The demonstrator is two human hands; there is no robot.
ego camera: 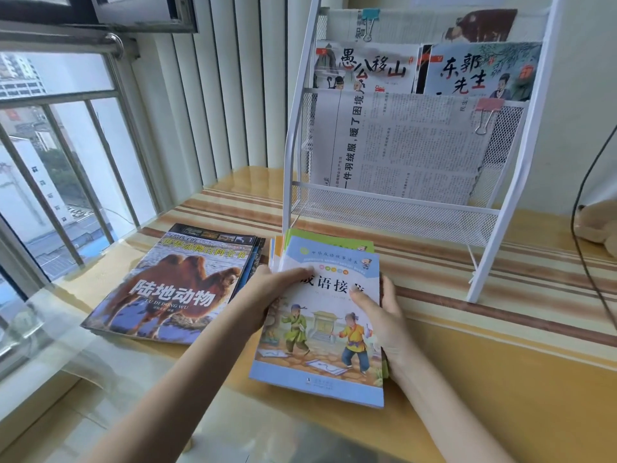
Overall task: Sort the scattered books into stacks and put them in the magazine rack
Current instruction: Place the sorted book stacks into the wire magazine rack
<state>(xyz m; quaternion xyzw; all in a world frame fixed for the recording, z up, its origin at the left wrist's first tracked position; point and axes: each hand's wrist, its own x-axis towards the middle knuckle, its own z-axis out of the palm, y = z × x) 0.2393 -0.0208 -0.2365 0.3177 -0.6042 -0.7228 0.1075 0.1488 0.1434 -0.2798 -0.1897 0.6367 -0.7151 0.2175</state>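
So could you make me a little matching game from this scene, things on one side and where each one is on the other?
Things:
1. Pale blue children's storybook stack
2. Camel-cover animal book
3. Pink binder clip
4. Printed newspaper sheet

Places:
A. Lying flat beside the window
B. Standing in the white wire rack
C. Held between both hands
D. Clipped at the newspaper's upper corner

Pairs: 1-C, 2-A, 3-D, 4-B

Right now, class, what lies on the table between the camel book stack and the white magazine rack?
In the head view, only bare striped table separates the camel book stack from the magazine rack; nothing stands there.
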